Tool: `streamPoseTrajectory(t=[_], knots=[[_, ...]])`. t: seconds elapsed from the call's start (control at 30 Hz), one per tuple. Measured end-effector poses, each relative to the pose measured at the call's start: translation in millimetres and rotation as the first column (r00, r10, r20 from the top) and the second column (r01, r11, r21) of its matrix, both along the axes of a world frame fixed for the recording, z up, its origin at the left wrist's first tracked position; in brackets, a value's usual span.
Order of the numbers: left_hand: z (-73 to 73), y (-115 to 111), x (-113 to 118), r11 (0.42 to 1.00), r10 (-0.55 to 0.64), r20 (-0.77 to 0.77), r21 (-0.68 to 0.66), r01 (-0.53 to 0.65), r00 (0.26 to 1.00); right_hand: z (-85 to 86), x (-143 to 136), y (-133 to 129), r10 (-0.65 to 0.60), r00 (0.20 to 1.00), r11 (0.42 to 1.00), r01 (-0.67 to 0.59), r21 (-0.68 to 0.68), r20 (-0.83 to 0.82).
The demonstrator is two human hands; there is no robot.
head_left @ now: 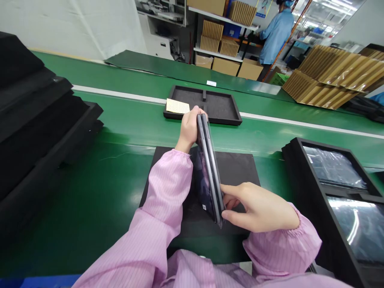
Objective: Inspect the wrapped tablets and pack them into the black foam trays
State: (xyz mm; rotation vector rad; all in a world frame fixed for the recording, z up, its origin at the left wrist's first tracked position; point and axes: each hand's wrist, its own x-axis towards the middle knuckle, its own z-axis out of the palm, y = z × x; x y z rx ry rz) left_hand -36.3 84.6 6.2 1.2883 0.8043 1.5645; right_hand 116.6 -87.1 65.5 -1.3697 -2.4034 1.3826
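Note:
Two slim tablets [209, 168] stand on edge, side by side, over a black mat [237, 164]. Clear film shows along their edges, and a small white label is on the left one's face. At the far end, my left hand [189, 126] is closed around both tablets. My right hand [253, 206] is at the near end, its index finger and thumb against the right tablet's edge and corner. Its other fingers are curled in, and part of its grip is hidden behind the tablet.
Beyond the mat, a black foam tray [223, 108] holds a sheet of small stickers [177, 106]. Stacked black trays [45, 120] rise at left. A tray with film-wrapped tablets [334, 168] sits at right. Cardboard dividers [336, 76] and a person in blue [277, 34] are behind.

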Motion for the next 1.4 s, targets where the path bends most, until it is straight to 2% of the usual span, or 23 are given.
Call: streamPoseTrajectory(t=[0.17, 0.7, 0.93, 1.07, 1.23, 1.4], knots=[[1.4, -1, 0, 1.0, 0.018, -0.034, 0.004, -0.018, 0.999, 1.2, -2, -2, -0.029, 0.999, 0.999, 0.028, 0.035, 0.025], [10.3, -11, 6, 0.999, -0.003, 0.004, -0.033, 0.003, 1.0, 3.2, -8, -13, -0.083, 0.989, 0.989, 0.066, 0.133, 0.122], [7.2, -8, 6, 1.0, 0.007, -0.002, -0.001, -0.007, 1.0, 1.8, -11, -9, -0.119, 0.978, 0.983, 0.092, 0.157, 0.173], [3.6, -4, 6, 0.999, 0.021, 0.023, -0.035, -0.02, 1.0, -1.3, -13, -4, -0.158, 0.97, 0.966, 0.113, 0.233, 0.185], [-2.9, 3, 4, 0.998, 0.02, 0.074, -0.058, -0.016, 0.997, -4.9, -11, 3, -0.065, 0.991, 0.974, 0.037, 0.221, 0.119], [-8.0, 8, 3, 0.998, 0.025, 0.09, -0.064, -0.019, 0.996, -5.9, -9, 5, -0.027, 0.992, 0.977, 0.0, 0.213, 0.122]])
